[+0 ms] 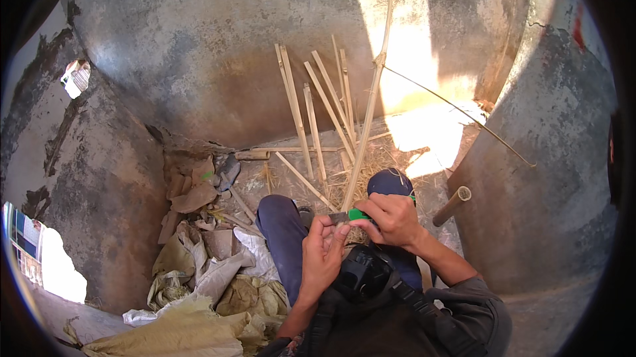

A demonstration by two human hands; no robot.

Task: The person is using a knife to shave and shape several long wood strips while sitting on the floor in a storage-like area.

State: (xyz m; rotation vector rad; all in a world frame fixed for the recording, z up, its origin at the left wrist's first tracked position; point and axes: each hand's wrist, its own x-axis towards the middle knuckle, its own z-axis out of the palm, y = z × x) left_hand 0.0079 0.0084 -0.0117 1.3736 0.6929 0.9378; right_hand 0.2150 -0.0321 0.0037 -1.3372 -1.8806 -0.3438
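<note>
Above my lap, my right hand [392, 219] is closed round the green handle of what looks like a small knife [358, 214]. A flat grey blade-like part [338, 217] runs from the handle toward my left hand [322, 251]. My left thumb and fingers are bent in and pinch at that grey end. Too small to make out is whether anything else lies between the fingers. Just beyond both hands, a long bamboo pole [372, 103] slants up against the wall, its lower end close to the knife.
Several split bamboo strips [313, 133] lean on the far wall [218, 39]. Straw shavings [404, 160] litter the floor there. Sacks [199, 277] and broken pieces [195, 197] lie to my left. At right, a short bamboo piece [452, 206] stands out near the curved wall [530, 158].
</note>
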